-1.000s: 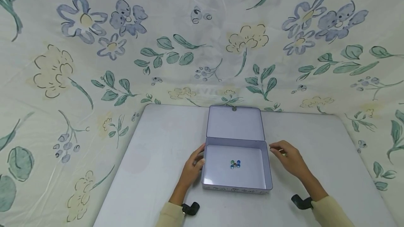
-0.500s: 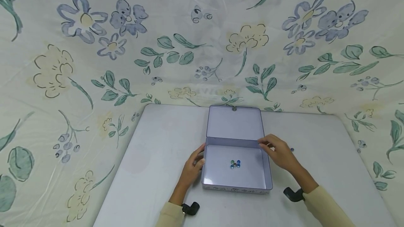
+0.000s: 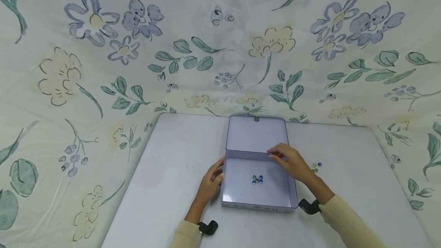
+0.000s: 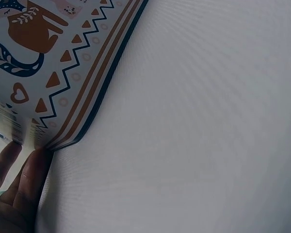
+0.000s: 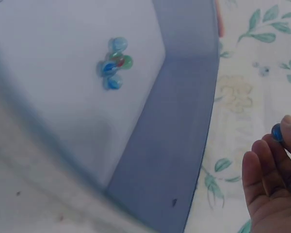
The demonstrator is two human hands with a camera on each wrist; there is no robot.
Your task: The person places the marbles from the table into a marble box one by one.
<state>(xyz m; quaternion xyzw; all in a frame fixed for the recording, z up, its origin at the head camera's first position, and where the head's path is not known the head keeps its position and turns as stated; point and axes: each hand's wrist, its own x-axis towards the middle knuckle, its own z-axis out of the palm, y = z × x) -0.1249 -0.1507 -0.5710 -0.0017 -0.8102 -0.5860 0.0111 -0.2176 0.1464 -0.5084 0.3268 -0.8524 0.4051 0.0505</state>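
Note:
A lidded tin box [image 3: 258,208] stands on the white table, its lid [image 3: 256,133] folded back flat behind it. Several glass marbles [image 3: 257,180], blue, green and brownish, sit bunched on its floor. My right hand [image 3: 291,162] is over the box's back right part, pinching a blue marble [image 5: 277,132] between thumb and fingertips. Against the box's left wall rests my left hand [image 3: 208,183]. In the left wrist view, the left fingers [image 4: 34,170] touch the box near a corner, beside its printed side [image 4: 53,68].
Right of the box, several more marbles [image 3: 315,167], yellow, green and blue, lie on the table [image 3: 358,171], partly behind the right hand. A floral cloth [image 3: 220,49] hangs behind and around the table.
My right hand has moved left from beside the box to over its back part, carrying the marble. The marbles on the right have come into sight. My left hand stays put.

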